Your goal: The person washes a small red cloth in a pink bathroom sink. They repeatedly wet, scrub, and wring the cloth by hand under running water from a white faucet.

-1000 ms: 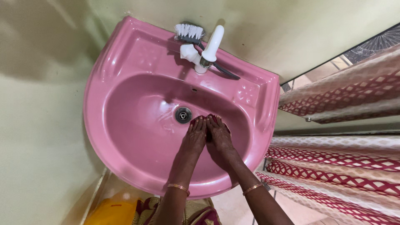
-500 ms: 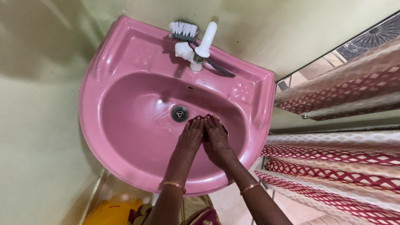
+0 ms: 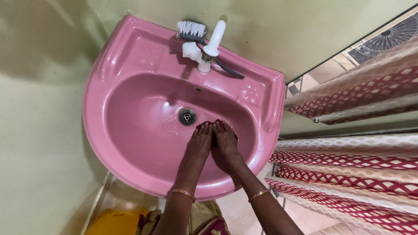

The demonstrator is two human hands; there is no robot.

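While both hands press side by side low in the bowl, this is how things lie:

Basin: a pink wall-hung washbasin [image 3: 130, 56], its bowl wet and glossy, holding nothing but the two hands and a dark red thing under their fingertips.
Drain: a round metal drain [image 3: 187, 116] sits just beyond the left fingertips, close but apart from them.
Left hand: the left hand [image 3: 199, 143] lies palm down, fingers straight and together, touching the right hand along its inner edge.
Right hand: the right hand [image 3: 225, 146] lies the same way, fingers flat and extended.
Grip: neither hand is curled; both press flat on the dark red thing [image 3: 222, 125], only a sliver of which peeks out at the fingertips; what it is cannot be told.
Bangles: a thin gold bangle [image 3: 183, 193] circles each wrist.
Tap: a white tap [image 3: 208, 51] stands well beyond the fingertips on the basin's back ledge.
Brush: a white-bristled scrubbing brush [image 3: 190, 28] lies behind the tap, its dark handle running off towards the right-hand side.
Curtain: a red-and-cream patterned curtain [image 3: 348, 174] hangs off beside the right forearm.
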